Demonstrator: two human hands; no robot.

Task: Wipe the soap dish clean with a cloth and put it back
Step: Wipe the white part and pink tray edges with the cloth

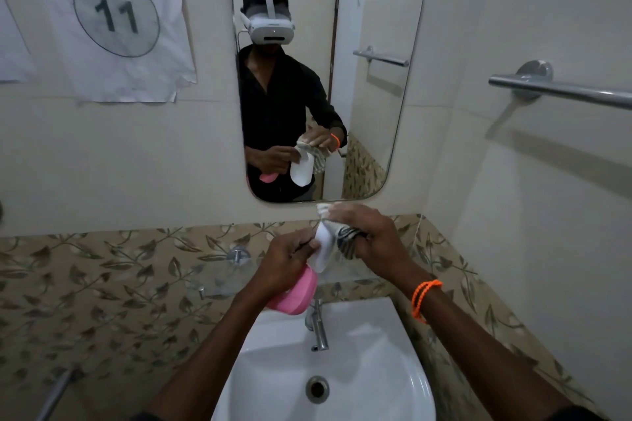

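Note:
Above the sink, my left hand [284, 260] holds a soap dish in two parts. The white part [323, 249] is pinched upright in its fingertips. The pink part [294, 296] is tucked under its palm. My right hand [372, 236], with an orange band on the wrist, grips a striped grey-and-white cloth [345, 237] and presses it against the white part's upper right side. The cloth's far end sticks out above my right fingers.
A white sink [410, 369] with a chrome tap [318, 328] lies directly below my hands. A glass shelf [219, 280] is fixed to the tiled wall at left. A mirror [376, 113] hangs ahead and a towel bar [564, 90] at right.

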